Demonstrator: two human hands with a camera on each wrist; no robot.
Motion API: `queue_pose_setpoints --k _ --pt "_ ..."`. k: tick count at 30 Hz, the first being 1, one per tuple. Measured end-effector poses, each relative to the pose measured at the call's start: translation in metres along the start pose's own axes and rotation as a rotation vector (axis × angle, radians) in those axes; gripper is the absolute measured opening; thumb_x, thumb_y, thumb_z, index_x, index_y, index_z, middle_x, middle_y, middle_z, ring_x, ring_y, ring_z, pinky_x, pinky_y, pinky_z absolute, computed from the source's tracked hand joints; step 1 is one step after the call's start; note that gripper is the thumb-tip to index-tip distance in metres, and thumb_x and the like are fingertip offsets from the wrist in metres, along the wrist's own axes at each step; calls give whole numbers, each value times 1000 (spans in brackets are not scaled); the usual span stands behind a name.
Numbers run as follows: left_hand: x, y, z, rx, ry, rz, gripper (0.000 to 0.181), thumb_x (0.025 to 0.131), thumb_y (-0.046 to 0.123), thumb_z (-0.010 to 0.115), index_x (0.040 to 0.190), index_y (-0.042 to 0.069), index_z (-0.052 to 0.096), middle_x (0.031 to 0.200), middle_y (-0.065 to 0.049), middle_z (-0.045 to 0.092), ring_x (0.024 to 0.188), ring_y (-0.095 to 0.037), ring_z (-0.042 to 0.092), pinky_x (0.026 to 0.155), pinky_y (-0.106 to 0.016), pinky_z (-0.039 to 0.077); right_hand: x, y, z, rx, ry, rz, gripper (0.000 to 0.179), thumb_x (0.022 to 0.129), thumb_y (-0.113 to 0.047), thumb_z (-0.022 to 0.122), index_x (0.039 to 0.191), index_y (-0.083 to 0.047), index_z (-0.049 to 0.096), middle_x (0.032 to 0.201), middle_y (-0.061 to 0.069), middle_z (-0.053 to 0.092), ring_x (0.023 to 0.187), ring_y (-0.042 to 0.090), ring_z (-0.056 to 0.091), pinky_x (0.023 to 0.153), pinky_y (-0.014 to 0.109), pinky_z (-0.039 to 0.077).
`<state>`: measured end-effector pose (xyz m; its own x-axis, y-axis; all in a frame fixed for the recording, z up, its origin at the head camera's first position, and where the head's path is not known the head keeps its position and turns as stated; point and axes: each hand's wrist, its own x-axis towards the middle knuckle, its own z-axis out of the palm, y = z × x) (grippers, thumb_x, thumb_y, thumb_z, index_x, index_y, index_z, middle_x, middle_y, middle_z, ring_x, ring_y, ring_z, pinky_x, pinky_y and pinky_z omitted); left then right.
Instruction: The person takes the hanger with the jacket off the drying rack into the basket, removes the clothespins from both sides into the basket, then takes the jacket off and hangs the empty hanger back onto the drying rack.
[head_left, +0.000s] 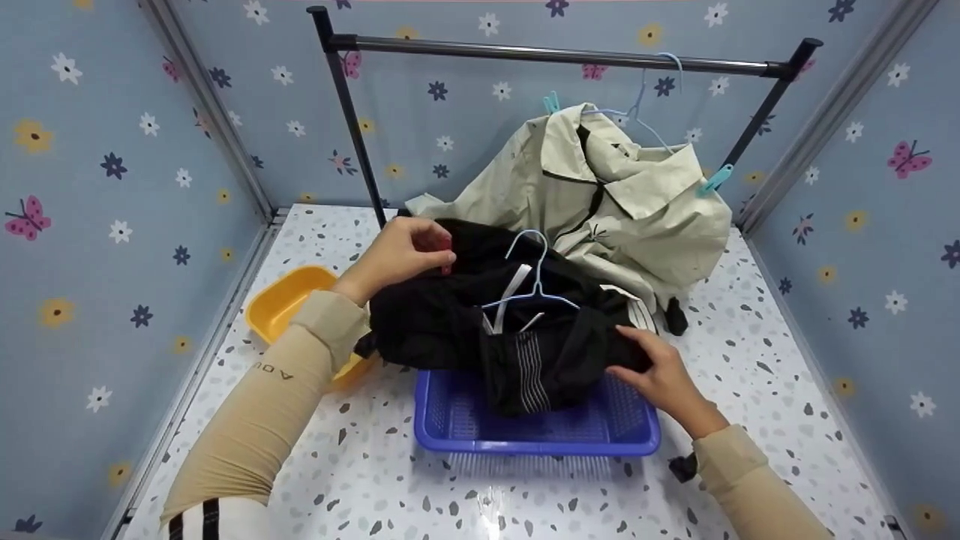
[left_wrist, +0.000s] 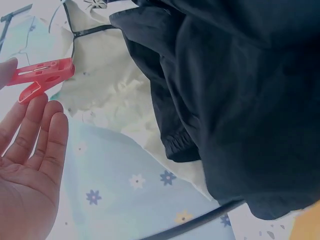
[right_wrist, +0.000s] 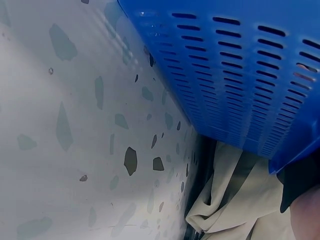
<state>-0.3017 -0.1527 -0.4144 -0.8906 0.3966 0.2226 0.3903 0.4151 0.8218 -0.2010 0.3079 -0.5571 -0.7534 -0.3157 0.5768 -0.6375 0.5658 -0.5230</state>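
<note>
A black garment with white stripes lies bunched over a blue basket, with a light blue hanger at its neck opening. My left hand pinches a red clothespin between thumb and fingers, above the garment's left part. In the left wrist view the clothespin is apart from the black cloth. At the garment's right side, my right hand holds its edge between thumb and fingers. Only a bit of that hand shows in the right wrist view, beside the basket.
Behind, a beige jacket hangs on a blue hanger from the dark rack's bar, with teal clothespins at its shoulders. A yellow container stands left, partly hidden by my left arm. Patterned walls enclose the speckled table.
</note>
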Motion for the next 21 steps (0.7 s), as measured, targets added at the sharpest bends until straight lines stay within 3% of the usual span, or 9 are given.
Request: queue_pose_setpoints --k 8,21 --pt "-14 -15 -11 -21 15 -54 26 96 13 83 118 0 77 105 -18 79 84 -14 76 78 -19 60 0 1 0 -1 -7 27 67 70 6 97 131 8 70 127 27 74 118 44 70 114 6 36" --pt "-39 -36 -36 53 65 -130 26 99 18 81 119 2 77 108 -15 77 87 -15 69 78 -18 56 0 0 0 -14 -11 15 68 70 2 98 132 7 70 127 26 75 118 42 70 115 6 36"
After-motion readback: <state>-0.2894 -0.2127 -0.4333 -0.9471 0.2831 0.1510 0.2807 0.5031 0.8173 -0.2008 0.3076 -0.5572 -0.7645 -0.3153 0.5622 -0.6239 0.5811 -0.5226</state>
